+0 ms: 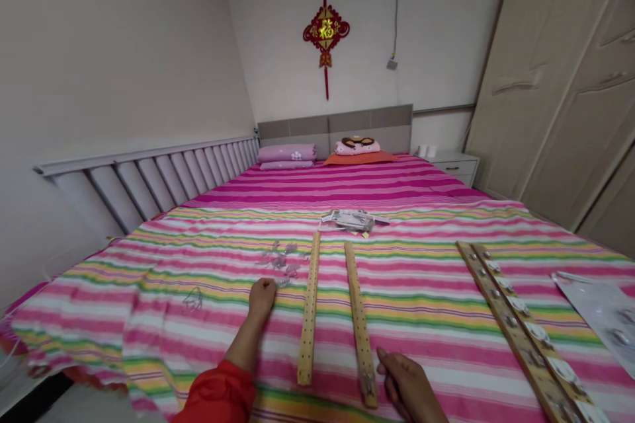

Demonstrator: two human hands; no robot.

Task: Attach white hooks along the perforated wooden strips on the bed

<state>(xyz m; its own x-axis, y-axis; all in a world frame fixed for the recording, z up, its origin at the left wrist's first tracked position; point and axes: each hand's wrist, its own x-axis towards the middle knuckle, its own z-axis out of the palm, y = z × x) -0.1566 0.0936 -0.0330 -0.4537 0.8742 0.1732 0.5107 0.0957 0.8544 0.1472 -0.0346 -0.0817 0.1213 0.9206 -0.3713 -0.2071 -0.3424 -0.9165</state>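
Note:
My left hand (261, 297), in a red sleeve, reaches across the striped bedspread (421, 291) and rests with fingers curled at the near edge of a scatter of small clear plastic bags (282, 259). Whether it grips one is hidden. My right hand (407, 384) lies by the near end of a wooden strip with holes (359, 324), its fingers touching the strip's side. A second perforated wooden strip (309, 307) lies parallel, to the left, between my hands.
Two more wooden strips fitted with metal hooks (518, 327) lie at the right, beside a plastic package (602, 317). A pile of empty wrappers (353, 219) sits further up the bed. Pillows (286, 155), a headboard, a nightstand (456, 165) and a wardrobe (570, 92) stand beyond.

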